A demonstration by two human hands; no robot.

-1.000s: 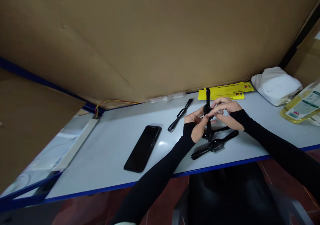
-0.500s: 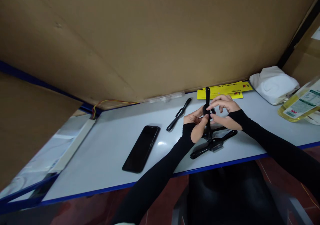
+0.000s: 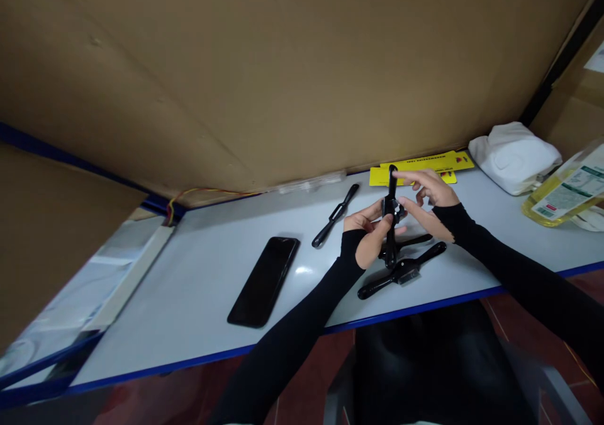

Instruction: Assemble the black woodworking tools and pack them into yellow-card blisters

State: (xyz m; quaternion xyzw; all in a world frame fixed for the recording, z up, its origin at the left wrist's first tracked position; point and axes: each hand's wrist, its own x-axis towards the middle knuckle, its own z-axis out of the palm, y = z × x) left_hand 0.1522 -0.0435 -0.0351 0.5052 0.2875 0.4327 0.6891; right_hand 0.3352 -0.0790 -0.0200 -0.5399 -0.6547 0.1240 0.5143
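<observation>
A black spokeshave (image 3: pixel 389 205) stands nearly upright above the table, held at its middle by my left hand (image 3: pixel 370 226), thumb in front. Beside it, my right hand (image 3: pixel 433 196) has its fingers apart. Its index finger reaches the upper handle and its thumb is close to the small silvery part at the middle; whether they touch is hard to tell. Beneath my hands lie a second black spokeshave (image 3: pixel 427 255) with a clear piece on its body and another, partly hidden dark tool (image 3: pixel 415 242). To the left lies a black frame (image 3: pixel 336 214) with two handles and an open slot.
A black phone (image 3: pixel 263 281) lies left on the table (image 3: pixel 179 299). Yellow cards (image 3: pixel 425 162) and a clear plastic strip (image 3: pixel 311 183) lie along the cardboard wall (image 3: pixel 283 79). At right are a white cloth bundle (image 3: pixel 514 157) and a bottle of yellow liquid (image 3: pixel 561 189).
My right hand's index finger has moved from the spokeshave's middle up to its upper handle, and the hand has opened wider. My left hand keeps its hold. The view has shifted slightly.
</observation>
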